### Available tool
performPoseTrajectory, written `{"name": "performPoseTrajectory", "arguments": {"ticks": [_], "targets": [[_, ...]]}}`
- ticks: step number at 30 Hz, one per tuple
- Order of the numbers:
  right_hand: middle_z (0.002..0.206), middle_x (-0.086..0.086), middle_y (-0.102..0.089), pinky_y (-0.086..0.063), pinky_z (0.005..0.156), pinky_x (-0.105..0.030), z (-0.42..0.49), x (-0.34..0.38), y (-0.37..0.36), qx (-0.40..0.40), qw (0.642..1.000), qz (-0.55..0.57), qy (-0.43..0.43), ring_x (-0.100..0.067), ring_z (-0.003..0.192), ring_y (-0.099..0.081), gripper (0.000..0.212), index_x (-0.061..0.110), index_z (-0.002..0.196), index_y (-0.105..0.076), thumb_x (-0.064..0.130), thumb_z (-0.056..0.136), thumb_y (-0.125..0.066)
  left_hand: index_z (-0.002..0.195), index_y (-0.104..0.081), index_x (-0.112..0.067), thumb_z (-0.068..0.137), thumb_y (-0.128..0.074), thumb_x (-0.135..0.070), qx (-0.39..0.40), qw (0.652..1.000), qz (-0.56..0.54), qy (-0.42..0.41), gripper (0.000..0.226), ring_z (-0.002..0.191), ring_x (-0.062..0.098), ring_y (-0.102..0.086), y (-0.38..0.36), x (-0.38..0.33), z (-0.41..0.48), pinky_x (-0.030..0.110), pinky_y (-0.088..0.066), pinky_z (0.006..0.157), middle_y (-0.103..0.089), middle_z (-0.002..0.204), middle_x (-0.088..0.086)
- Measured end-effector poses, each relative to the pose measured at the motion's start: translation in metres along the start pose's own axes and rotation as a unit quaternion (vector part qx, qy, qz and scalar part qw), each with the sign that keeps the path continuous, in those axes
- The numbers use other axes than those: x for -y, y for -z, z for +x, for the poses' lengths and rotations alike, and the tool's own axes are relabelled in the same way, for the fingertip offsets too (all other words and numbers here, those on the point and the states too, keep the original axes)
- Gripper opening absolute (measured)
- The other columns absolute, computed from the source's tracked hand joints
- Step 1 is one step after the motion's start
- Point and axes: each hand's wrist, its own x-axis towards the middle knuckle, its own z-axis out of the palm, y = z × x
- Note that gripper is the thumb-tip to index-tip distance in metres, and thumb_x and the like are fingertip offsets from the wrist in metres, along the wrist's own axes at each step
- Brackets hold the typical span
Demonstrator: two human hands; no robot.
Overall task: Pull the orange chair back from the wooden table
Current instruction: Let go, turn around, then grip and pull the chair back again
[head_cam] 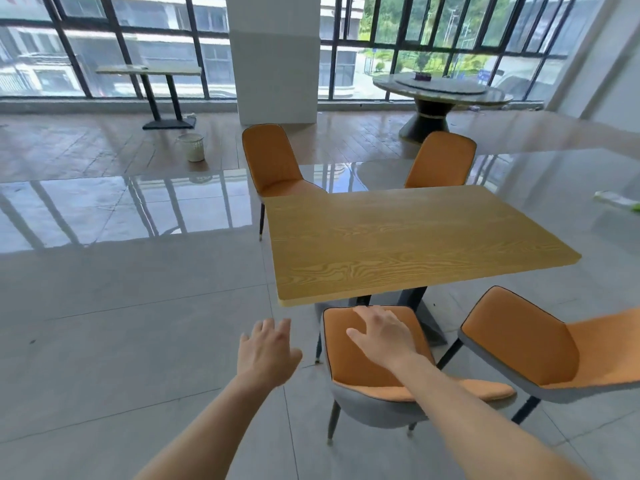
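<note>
Pull apparently not begun: grey-shelled orange padded chair (341,362) under right hand (381,337), close against rectangular wooden table (398,237) ahead. Right hand spread over backrest, no grip seen; left hand (266,355) spread, empty, alongside.

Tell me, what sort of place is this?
Likely a restaurant or canteen dining hall: a wooden table with four orange chairs, a round table with a turntable by tall windows, and another long table.
</note>
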Motion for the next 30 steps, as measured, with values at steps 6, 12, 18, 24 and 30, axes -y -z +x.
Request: {"name": "performPoseTrajectory", "arguments": {"ticks": [6, 12, 18, 24, 30], "targets": [[0.145, -0.003, -0.052, -0.044, 0.103, -0.043, 0.065, 0.089, 0.000, -0.011, 0.997, 0.026, 0.068, -0.026, 0.132, -0.046, 0.057, 0.026, 0.148, -0.043, 0.048, 0.097, -0.053, 0.146, -0.034, -0.022, 0.092, -0.050, -0.042, -0.053, 0.998, 0.021, 0.022, 0.060, 0.130, 0.025, -0.041, 0.043, 0.065, 0.033, 0.044, -0.034, 0.108, -0.046, 0.140, 0.005], [0.138, -0.005, -0.056, -0.045, 0.100, -0.045, 0.152, 0.154, -0.026, 0.005, 0.994, 0.014, 0.104, -0.028, 0.124, -0.051, 0.056, 0.025, 0.145, -0.043, 0.048, 0.095, -0.053, 0.146, -0.033, -0.022, 0.090, -0.050, -0.042, -0.064, 0.996, 0.038, 0.058, 0.061, 0.131, 0.025, -0.038, 0.063, 0.142, 0.092, 0.045, -0.033, 0.109, -0.044, 0.142, 0.004], [0.140, -0.004, -0.055, -0.042, 0.101, -0.042, 0.255, 0.221, -0.049, 0.036, 0.991, 0.023, 0.128, -0.029, 0.128, -0.048, 0.057, 0.024, 0.146, -0.044, 0.046, 0.095, -0.052, 0.148, -0.028, -0.023, 0.093, -0.049, -0.043, -0.061, 0.992, 0.054, 0.093, 0.063, 0.141, 0.027, -0.028, 0.091, 0.216, 0.170, 0.051, -0.025, 0.117, -0.037, 0.148, 0.006], [0.132, -0.005, -0.060, -0.046, 0.099, -0.042, 0.334, 0.280, -0.058, 0.052, 0.988, 0.024, 0.144, -0.028, 0.125, -0.051, 0.055, 0.024, 0.143, -0.048, 0.047, 0.093, -0.055, 0.151, -0.023, -0.023, 0.095, -0.047, -0.043, -0.058, 0.990, 0.041, 0.120, 0.064, 0.149, 0.028, -0.018, 0.114, 0.279, 0.228, 0.055, -0.019, 0.121, -0.031, 0.154, 0.007], [0.132, -0.005, -0.059, -0.048, 0.098, -0.044, 0.405, 0.349, -0.074, 0.048, 0.988, 0.006, 0.147, -0.028, 0.122, -0.053, 0.055, 0.024, 0.142, -0.047, 0.048, 0.094, -0.054, 0.152, -0.023, -0.023, 0.094, -0.049, -0.046, -0.058, 0.991, 0.031, 0.120, 0.067, 0.150, 0.029, -0.015, 0.134, 0.365, 0.291, 0.056, -0.016, 0.121, -0.029, 0.155, 0.008]]}}
